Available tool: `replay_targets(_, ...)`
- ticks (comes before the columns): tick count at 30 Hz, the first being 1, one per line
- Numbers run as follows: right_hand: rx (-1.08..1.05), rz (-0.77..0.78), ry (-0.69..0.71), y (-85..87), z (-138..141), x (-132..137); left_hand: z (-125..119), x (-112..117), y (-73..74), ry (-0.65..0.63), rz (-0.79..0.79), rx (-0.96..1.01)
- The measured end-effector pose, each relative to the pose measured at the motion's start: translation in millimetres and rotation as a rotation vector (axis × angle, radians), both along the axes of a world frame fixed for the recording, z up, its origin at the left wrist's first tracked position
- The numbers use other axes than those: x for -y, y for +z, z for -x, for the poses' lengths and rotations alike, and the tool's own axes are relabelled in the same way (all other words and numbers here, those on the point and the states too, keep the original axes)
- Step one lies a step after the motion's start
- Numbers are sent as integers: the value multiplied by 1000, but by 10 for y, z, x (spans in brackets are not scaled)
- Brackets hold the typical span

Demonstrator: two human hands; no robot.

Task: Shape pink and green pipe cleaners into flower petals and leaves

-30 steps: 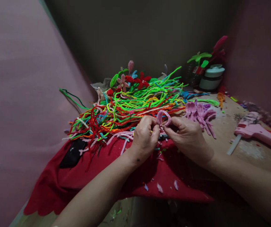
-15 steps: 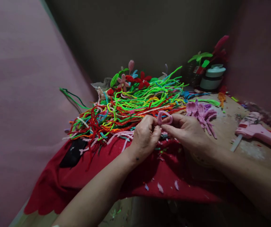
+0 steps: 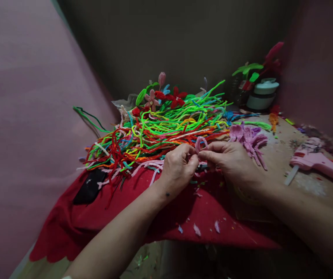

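Observation:
A pink pipe cleaner (image 3: 201, 142), bent into a small loop, stands up between my two hands. My left hand (image 3: 180, 162) pinches it from the left, thumb and fingers closed at the base of the loop. From the right, my right hand (image 3: 230, 159) grips the same piece between thumb and forefinger. The fingertips nearly meet, and they hide the lower ends. Just beyond my hands lies a big heap of coloured pipe cleaners (image 3: 166, 126). Several finished pink petal pieces (image 3: 247, 137) lie to the right of my right hand.
A pink glue gun (image 3: 311, 157) rests at the right. Behind it stands a lidded jar (image 3: 261, 95). Fuzzy flowers (image 3: 176, 97) sit at the back of the heap. A black flat object (image 3: 90, 188) lies on the red cloth (image 3: 166, 217), with pink scraps near its front edge.
The pink loop has become narrower and tilts differently between my fingers. Both hands remain in nearly the same place, with the right fingers slightly shifted.

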State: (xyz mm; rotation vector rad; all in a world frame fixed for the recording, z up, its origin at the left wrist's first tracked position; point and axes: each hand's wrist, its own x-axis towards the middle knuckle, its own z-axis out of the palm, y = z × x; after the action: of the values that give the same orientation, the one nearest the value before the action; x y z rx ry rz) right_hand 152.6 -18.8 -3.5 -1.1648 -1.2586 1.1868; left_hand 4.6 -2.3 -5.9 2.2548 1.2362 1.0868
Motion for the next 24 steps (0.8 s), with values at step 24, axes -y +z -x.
replay_targets(24,-446,138,32,-75,-64,-120,75,-68,138,-314,452,-54)
